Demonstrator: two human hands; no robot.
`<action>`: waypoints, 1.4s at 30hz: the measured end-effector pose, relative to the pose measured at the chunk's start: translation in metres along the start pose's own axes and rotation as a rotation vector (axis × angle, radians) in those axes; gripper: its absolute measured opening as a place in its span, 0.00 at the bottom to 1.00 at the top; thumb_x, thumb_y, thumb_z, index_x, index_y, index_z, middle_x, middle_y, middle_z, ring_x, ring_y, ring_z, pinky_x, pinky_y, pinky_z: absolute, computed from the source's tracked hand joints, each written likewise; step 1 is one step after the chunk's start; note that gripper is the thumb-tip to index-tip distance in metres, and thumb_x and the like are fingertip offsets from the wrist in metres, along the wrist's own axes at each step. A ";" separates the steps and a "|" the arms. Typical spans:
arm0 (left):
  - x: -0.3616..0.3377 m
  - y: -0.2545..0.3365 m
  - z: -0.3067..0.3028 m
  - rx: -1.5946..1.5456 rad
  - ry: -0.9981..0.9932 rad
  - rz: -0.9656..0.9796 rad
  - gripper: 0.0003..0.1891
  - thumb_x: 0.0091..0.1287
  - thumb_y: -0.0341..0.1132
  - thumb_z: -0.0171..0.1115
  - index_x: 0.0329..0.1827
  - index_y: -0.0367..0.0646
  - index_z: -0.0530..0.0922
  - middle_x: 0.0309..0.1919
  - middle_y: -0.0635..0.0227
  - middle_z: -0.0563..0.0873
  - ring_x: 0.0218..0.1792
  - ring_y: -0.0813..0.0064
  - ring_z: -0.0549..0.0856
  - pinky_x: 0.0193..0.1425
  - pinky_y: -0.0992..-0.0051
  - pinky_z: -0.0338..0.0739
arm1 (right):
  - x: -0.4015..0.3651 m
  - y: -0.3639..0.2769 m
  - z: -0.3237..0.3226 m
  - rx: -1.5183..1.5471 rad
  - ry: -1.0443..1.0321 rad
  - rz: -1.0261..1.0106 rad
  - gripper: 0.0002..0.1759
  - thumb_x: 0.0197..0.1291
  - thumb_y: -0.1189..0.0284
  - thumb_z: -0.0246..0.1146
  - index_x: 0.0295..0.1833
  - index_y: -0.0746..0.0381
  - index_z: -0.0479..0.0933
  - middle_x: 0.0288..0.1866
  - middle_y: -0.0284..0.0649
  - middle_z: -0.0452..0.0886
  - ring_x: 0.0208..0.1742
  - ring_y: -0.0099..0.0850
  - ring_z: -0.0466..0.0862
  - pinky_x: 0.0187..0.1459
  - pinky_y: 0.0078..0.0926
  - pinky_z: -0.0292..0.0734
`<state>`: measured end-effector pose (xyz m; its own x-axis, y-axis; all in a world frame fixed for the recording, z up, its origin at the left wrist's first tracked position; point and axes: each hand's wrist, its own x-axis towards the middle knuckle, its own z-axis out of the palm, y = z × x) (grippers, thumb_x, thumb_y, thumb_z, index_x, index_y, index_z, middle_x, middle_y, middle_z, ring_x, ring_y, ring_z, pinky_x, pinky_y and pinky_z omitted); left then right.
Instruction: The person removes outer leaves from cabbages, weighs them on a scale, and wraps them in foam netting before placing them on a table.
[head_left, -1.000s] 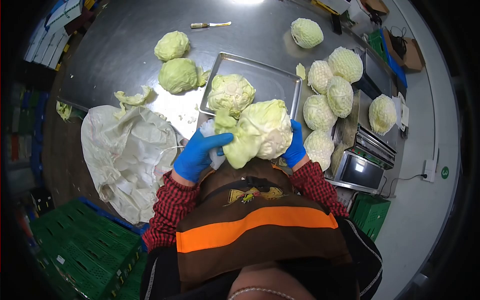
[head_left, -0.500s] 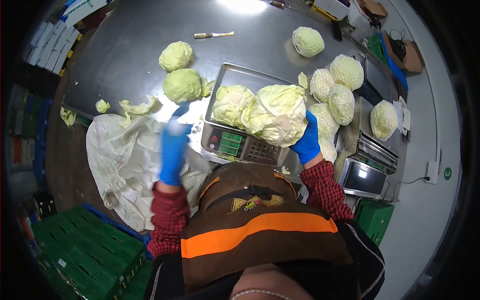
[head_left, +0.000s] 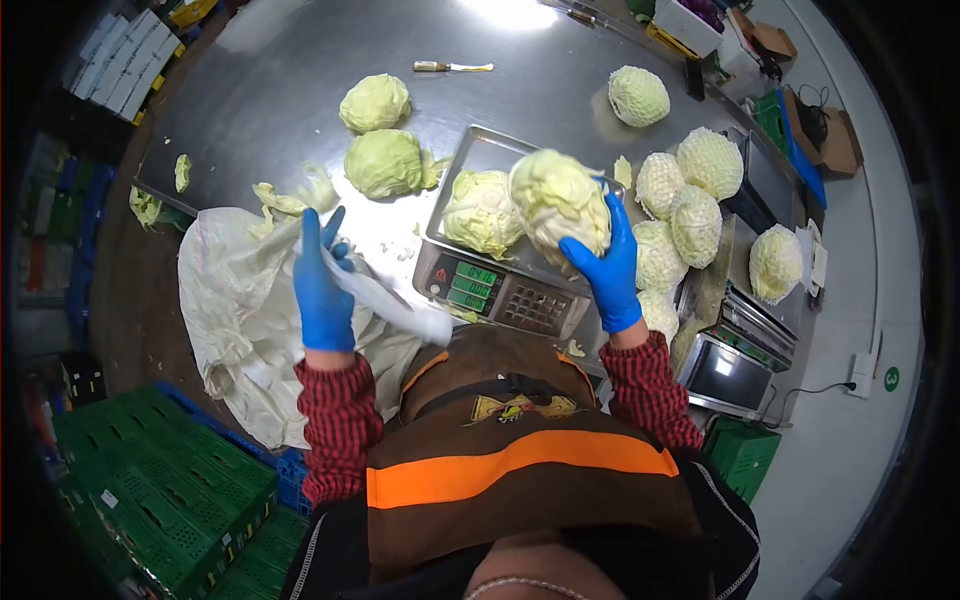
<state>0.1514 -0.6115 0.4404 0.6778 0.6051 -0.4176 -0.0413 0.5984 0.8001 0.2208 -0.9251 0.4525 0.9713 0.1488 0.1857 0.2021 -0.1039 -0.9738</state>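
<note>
My right hand (head_left: 612, 265) grips a pale green cabbage (head_left: 560, 205), lifted above the right part of the scale's metal tray (head_left: 455, 190). Another cabbage (head_left: 482, 215) rests on that tray, left of the lifted one. In my left hand (head_left: 325, 285) is a white foam net (head_left: 400, 312), blurred, its loose end hanging toward the apron. This hand is over the white plastic sack (head_left: 235, 320). Green digits glow on the scale's display (head_left: 473, 286). Two bare cabbages (head_left: 383, 163) sit left of the tray on the steel table.
Several cabbages in white foam nets (head_left: 695, 225) are grouped at the right, and one more netted cabbage (head_left: 638, 96) lies farther back. A knife (head_left: 453, 67) is on the table (head_left: 290, 60). Loose leaves (head_left: 280, 200) lie by the sack. Green crates (head_left: 170, 480) are stacked lower left.
The right hand has raised its cabbage off the tray, away from the other one. My left hand has moved left and down, and the white foam net now trails from it.
</note>
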 end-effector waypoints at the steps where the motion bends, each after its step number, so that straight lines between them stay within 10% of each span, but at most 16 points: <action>1: 0.008 -0.005 0.000 0.000 -0.002 0.008 0.10 0.62 0.38 0.61 0.43 0.45 0.78 0.30 0.74 0.79 0.26 0.84 0.74 0.25 0.85 0.67 | 0.008 -0.005 0.004 0.005 0.000 -0.007 0.44 0.45 0.70 0.72 0.66 0.69 0.59 0.60 0.46 0.71 0.59 0.33 0.73 0.60 0.28 0.68; 5: 0.021 -0.054 0.018 0.505 -0.296 -0.034 0.25 0.57 0.41 0.68 0.55 0.40 0.75 0.29 0.73 0.79 0.20 0.86 0.73 0.24 0.85 0.68 | 0.031 0.009 0.006 0.475 -0.030 0.158 0.35 0.56 0.62 0.64 0.67 0.65 0.60 0.60 0.42 0.71 0.59 0.32 0.73 0.61 0.33 0.68; 8: 0.031 -0.100 0.045 0.847 -0.505 0.226 0.44 0.47 0.48 0.76 0.61 0.30 0.66 0.53 0.53 0.77 0.55 0.63 0.76 0.58 0.70 0.71 | 0.023 0.012 -0.005 1.232 -0.067 0.591 0.42 0.58 0.39 0.49 0.71 0.54 0.57 0.71 0.43 0.61 0.70 0.46 0.62 0.68 0.52 0.54; 11: 0.037 -0.112 0.072 1.106 -0.708 0.231 0.54 0.39 0.50 0.78 0.66 0.32 0.59 0.59 0.44 0.72 0.60 0.57 0.74 0.62 0.67 0.69 | 0.001 0.034 -0.024 1.388 -0.093 0.551 0.41 0.59 0.39 0.48 0.71 0.53 0.56 0.71 0.43 0.59 0.71 0.46 0.59 0.69 0.53 0.53; 21: 0.018 -0.180 0.105 0.980 -0.715 0.255 0.49 0.40 0.50 0.78 0.63 0.33 0.64 0.57 0.48 0.75 0.57 0.59 0.76 0.59 0.68 0.71 | 0.021 0.049 -0.071 1.090 0.105 0.484 0.33 0.63 0.56 0.53 0.69 0.61 0.59 0.67 0.43 0.66 0.67 0.37 0.67 0.68 0.39 0.60; 25: 0.000 -0.106 0.131 0.452 -0.613 -0.094 0.30 0.57 0.42 0.70 0.59 0.36 0.71 0.37 0.68 0.81 0.29 0.85 0.78 0.29 0.84 0.73 | 0.029 0.048 -0.061 1.006 0.087 0.471 0.32 0.63 0.58 0.54 0.68 0.63 0.60 0.65 0.43 0.69 0.64 0.37 0.70 0.66 0.37 0.63; 27: -0.004 -0.110 0.146 0.438 -0.752 -0.012 0.31 0.56 0.41 0.70 0.60 0.35 0.70 0.43 0.66 0.81 0.37 0.82 0.80 0.37 0.82 0.76 | 0.036 0.051 -0.052 0.907 0.037 0.547 0.30 0.64 0.59 0.55 0.66 0.63 0.62 0.63 0.42 0.71 0.62 0.35 0.73 0.64 0.35 0.66; 29: 0.009 -0.140 0.149 0.604 -0.837 0.326 0.35 0.53 0.41 0.73 0.60 0.33 0.69 0.48 0.62 0.80 0.46 0.76 0.80 0.49 0.78 0.76 | 0.040 0.094 -0.052 0.180 0.096 0.410 0.27 0.63 0.59 0.56 0.63 0.62 0.67 0.58 0.38 0.75 0.57 0.28 0.76 0.57 0.29 0.70; 30: 0.006 -0.135 0.154 0.477 -0.827 0.059 0.37 0.50 0.41 0.75 0.60 0.32 0.69 0.51 0.59 0.79 0.52 0.72 0.79 0.57 0.75 0.73 | 0.041 0.105 -0.049 0.322 0.094 0.366 0.27 0.62 0.58 0.58 0.62 0.63 0.68 0.57 0.38 0.75 0.56 0.27 0.75 0.58 0.27 0.68; 37: -0.002 -0.108 0.156 0.585 -0.788 -0.022 0.36 0.53 0.40 0.73 0.61 0.32 0.68 0.50 0.61 0.80 0.49 0.75 0.80 0.53 0.77 0.75 | 0.041 0.073 -0.046 0.398 0.085 0.460 0.27 0.62 0.57 0.58 0.61 0.63 0.69 0.56 0.37 0.74 0.58 0.25 0.72 0.59 0.24 0.65; 42: 0.002 -0.104 0.150 0.686 -0.767 -0.010 0.31 0.55 0.44 0.70 0.60 0.40 0.73 0.39 0.70 0.83 0.34 0.84 0.80 0.33 0.84 0.73 | 0.040 0.065 -0.049 0.337 0.060 0.502 0.28 0.61 0.53 0.58 0.60 0.59 0.70 0.55 0.36 0.75 0.56 0.26 0.74 0.57 0.27 0.67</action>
<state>0.2672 -0.7516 0.4213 0.9721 -0.0401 -0.2313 0.2324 0.0273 0.9722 0.2792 -0.9745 0.4031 0.9450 0.1055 -0.3096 -0.3240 0.1716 -0.9304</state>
